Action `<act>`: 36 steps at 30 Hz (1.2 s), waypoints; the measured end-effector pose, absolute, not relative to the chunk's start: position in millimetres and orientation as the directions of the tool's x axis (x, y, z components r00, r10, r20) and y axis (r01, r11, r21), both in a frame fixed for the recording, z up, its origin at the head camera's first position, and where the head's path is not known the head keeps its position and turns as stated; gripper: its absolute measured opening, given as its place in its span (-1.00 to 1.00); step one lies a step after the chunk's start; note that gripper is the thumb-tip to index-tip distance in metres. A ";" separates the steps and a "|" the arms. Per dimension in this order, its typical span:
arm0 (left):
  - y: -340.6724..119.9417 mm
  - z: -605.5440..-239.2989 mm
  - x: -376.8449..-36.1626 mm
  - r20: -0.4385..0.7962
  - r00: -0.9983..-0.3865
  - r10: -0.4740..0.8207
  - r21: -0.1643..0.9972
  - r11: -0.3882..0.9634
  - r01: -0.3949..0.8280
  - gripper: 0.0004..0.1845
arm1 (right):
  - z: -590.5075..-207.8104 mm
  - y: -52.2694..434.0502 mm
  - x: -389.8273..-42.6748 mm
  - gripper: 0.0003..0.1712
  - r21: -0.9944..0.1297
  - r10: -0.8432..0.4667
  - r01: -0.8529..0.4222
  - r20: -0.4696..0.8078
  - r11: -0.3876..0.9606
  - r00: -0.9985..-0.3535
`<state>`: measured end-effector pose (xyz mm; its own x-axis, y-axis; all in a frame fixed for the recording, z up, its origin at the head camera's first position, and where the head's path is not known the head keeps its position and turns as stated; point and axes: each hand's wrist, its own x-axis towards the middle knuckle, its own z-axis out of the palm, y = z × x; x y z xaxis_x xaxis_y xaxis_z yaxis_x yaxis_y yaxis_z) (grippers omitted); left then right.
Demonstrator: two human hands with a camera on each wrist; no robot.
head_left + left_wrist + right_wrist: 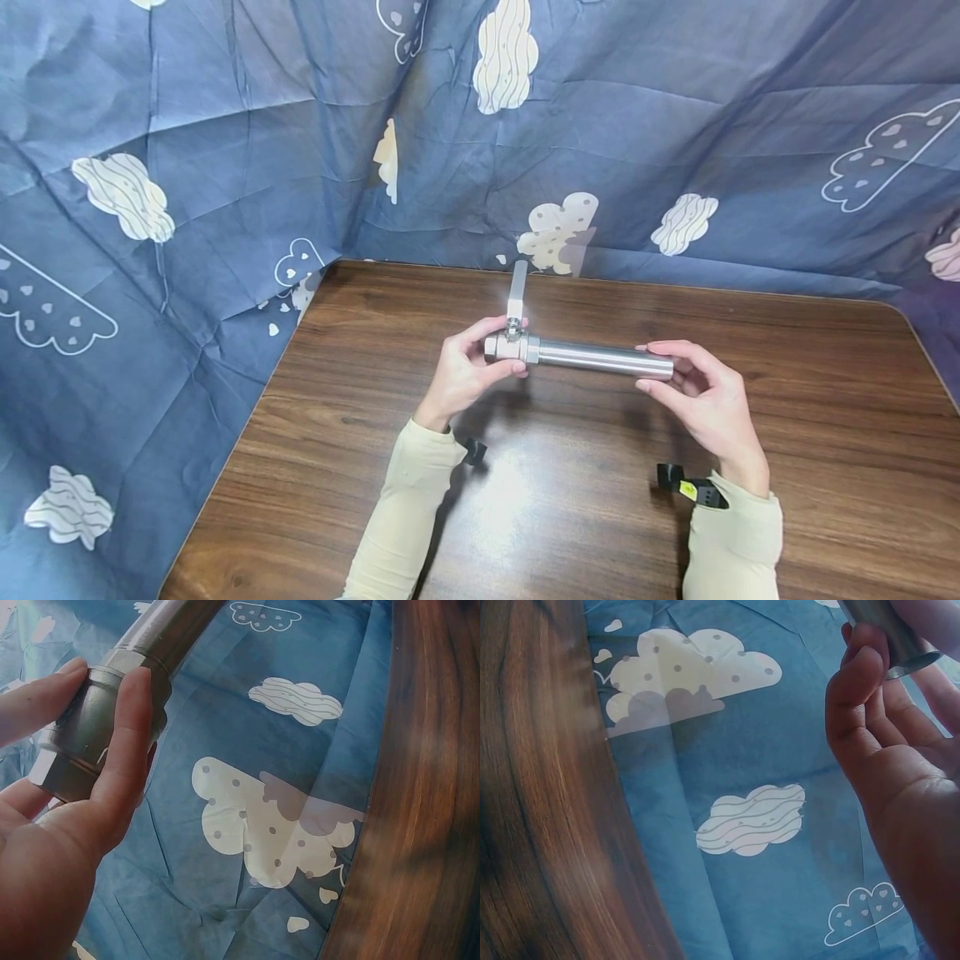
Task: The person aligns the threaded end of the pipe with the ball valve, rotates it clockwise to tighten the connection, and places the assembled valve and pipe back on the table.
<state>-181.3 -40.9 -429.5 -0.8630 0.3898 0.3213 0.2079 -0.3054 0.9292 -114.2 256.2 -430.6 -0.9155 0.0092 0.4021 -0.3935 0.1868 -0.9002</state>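
Note:
My left hand (463,373) grips the body of a metal ball valve (512,347), thumb on the near side and fingers on the far side. The valve's flat lever handle (517,292) points away toward the back of the table. A shiny steel pipe (600,358) runs to the right from the valve's hex end, joined in line with it. My right hand (708,400) pinches the pipe's free end between thumb and fingers. In the left wrist view the valve body (88,724) sits between thumb and fingers; in the right wrist view the pipe's open end (900,645) shows.
Valve and pipe are held above a brown wooden table (315,467). A blue cloth with cloud prints (637,142) hangs behind the table and along its left side. A dark wrist camera (476,452) sits by the left cuff, another wrist camera (708,493) by the right.

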 end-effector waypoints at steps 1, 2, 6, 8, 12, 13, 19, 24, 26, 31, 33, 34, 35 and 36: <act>-40.9 -429.5 -181.3 0.329 -0.860 0.389 0.926 -0.310 0.214 -0.42 | -430.3 256.3 -114.1 -0.43 -0.900 0.010 -0.391 0.400 0.191 -0.916; -40.9 -429.5 -181.2 0.336 -0.858 0.389 0.924 -0.314 0.219 -0.42 | -429.9 256.4 -114.0 -0.44 -0.899 0.011 -0.386 0.397 0.205 -0.918; -41.1 -429.2 -180.9 0.342 -0.855 0.390 0.919 -0.330 0.217 -0.45 | -429.3 256.7 -112.8 -0.45 -0.897 0.017 -0.374 0.389 0.234 -0.921; -41.1 -429.1 -180.6 0.330 -0.858 0.393 0.921 -0.333 0.202 -0.45 | -429.9 256.8 -112.0 -0.46 -0.895 0.020 -0.373 0.390 0.245 -0.921; -41.1 -429.0 -180.1 0.307 -0.864 0.398 0.926 -0.334 0.175 -0.46 | -430.6 256.6 -111.0 -0.47 -0.896 0.030 -0.361 0.381 0.259 -0.924; -41.0 -428.9 -180.0 0.305 -0.865 0.399 0.928 -0.328 0.176 -0.47 | -430.5 256.7 -110.7 -0.47 -0.893 0.035 -0.357 0.380 0.273 -0.924; -40.5 -429.7 -180.3 0.318 -0.859 0.402 0.934 -0.287 0.211 -0.50 | -427.8 256.8 -108.5 -0.48 -0.878 0.060 -0.331 0.373 0.347 -0.926; -40.7 -430.3 -180.4 0.338 -0.853 0.398 0.932 -0.265 0.245 -0.52 | -425.4 257.0 -107.2 -0.50 -0.884 0.064 -0.319 0.361 0.341 -0.931; -40.9 -430.0 -180.1 0.340 -0.852 0.398 0.932 -0.265 0.248 -0.53 | -424.5 257.2 -106.7 -0.51 -0.888 0.064 -0.315 0.355 0.334 -0.933; -41.2 -429.5 -179.6 0.335 -0.853 0.399 0.932 -0.272 0.239 -0.53 | -425.0 257.8 -106.3 -0.50 -0.904 0.058 -0.329 0.357 0.273 -0.932; -41.5 -429.6 -180.0 0.330 -0.858 0.394 0.936 -0.257 0.242 -0.51 | -426.5 257.5 -107.6 -0.50 -0.910 0.051 -0.338 0.359 0.238 -0.932; -41.4 -429.9 -180.2 0.325 -0.862 0.388 0.939 -0.244 0.244 -0.51 | -427.2 257.3 -108.5 -0.50 -0.913 0.049 -0.338 0.358 0.229 -0.933; -41.4 -430.2 -180.5 0.321 -0.866 0.384 0.941 -0.231 0.246 -0.50 | -428.1 257.2 -109.3 -0.50 -0.914 0.048 -0.337 0.356 0.226 -0.933; -41.3 -430.5 -181.0 0.316 -0.868 0.382 0.944 -0.219 0.247 -0.49 | -429.0 257.1 -110.2 -0.50 -0.915 0.046 -0.336 0.354 0.221 -0.934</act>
